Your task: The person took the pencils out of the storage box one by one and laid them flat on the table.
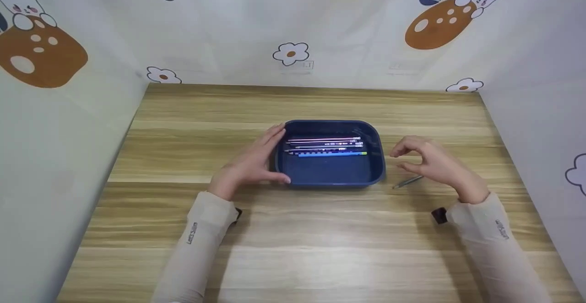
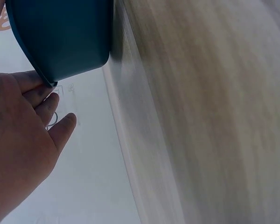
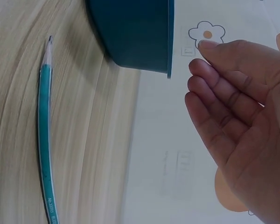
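A dark blue rectangular tray (image 1: 329, 185) stands on the table with several pencils (image 1: 327, 146) lying side by side across it. My left hand (image 1: 252, 159) rests against its left end, thumb at the near corner and fingertips at the far one. In the left wrist view, the fingers of the left hand (image 2: 28, 126) touch the rim of the tray (image 2: 65, 37). To the right of the tray (image 3: 135, 32), my right hand (image 1: 425, 159) hovers with loosely bent fingers and nothing between them. Below it a green pencil (image 3: 45, 126) lies on the table, its tip pointing left, partly hidden in the head view.
The wood-grain table (image 1: 320, 243) is bordered at the back and sides by pale sheets (image 1: 229, 33) printed with flowers and rabbits. A small black object (image 1: 439, 215) sits at the right sleeve's cuff.
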`<state>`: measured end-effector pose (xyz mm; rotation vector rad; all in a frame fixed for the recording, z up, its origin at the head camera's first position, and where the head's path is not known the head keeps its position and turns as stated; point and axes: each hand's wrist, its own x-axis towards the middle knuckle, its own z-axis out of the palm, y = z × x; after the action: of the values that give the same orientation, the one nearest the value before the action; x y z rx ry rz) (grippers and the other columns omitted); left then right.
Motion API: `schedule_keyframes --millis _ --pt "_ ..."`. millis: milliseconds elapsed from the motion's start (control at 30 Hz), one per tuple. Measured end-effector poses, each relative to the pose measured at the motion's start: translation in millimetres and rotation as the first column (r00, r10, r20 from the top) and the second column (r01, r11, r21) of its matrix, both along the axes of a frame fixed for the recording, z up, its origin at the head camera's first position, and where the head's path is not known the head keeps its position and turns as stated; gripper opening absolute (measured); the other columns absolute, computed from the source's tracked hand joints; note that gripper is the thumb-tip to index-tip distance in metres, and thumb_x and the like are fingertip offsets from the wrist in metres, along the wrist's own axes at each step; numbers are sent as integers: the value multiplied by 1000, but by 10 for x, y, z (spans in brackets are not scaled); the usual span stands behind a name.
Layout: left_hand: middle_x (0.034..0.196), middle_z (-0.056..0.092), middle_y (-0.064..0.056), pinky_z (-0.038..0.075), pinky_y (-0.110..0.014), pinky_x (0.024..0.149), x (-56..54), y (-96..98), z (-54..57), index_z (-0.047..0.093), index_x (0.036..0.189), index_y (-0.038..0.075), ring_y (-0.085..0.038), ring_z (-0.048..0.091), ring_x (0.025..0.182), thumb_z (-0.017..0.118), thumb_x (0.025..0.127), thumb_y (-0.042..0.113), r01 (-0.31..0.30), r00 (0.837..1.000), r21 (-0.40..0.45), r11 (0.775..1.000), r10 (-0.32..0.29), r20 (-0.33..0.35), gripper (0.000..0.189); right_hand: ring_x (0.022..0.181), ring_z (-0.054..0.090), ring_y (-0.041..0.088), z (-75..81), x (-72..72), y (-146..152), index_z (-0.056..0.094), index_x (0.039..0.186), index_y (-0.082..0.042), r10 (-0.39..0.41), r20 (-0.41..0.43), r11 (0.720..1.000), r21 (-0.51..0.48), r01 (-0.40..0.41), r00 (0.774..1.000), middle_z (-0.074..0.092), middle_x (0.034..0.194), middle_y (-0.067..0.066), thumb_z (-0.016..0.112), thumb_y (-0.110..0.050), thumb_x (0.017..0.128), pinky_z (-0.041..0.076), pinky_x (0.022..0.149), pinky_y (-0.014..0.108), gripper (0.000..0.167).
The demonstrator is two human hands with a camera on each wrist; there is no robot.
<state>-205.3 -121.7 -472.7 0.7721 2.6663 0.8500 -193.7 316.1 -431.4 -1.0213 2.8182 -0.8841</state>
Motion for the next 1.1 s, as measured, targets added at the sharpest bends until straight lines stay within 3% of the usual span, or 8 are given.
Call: schedule_keyframes --millis 333,633,1100 --pt "170 5 1 15 -43 129 1 3 5 14 161 14 -20 5 157 83 69 61 5 1000 -2 1000 -5 -5 125 95 67 12 24 -26 -100 69 99 -4 30 9 999 -15 -30 999 73 99 4 76 5 79 56 87 18 24" --pt "170 5 1 16 -44 128 -3 -1 5 13 161 14 -21 5 157 84 69 60 9 1000 2 1000 -9 -7 126 92 70 20 29 -60 -222 70 99 -6 51 -18 998 -21 -52 999 73 100 2 76 7 79 59 85 31 24" --pt "170 4 4 20 -46 127 -13 6 9 13 162 15 -20 7 157 83 68 63 2 1000 -38 999 -2 -15 126 93 68 24 56 -112 -478 70 100 -3 81 37 997 -20 -80 996 72 101 5 76 2 83 59 85 43 20"
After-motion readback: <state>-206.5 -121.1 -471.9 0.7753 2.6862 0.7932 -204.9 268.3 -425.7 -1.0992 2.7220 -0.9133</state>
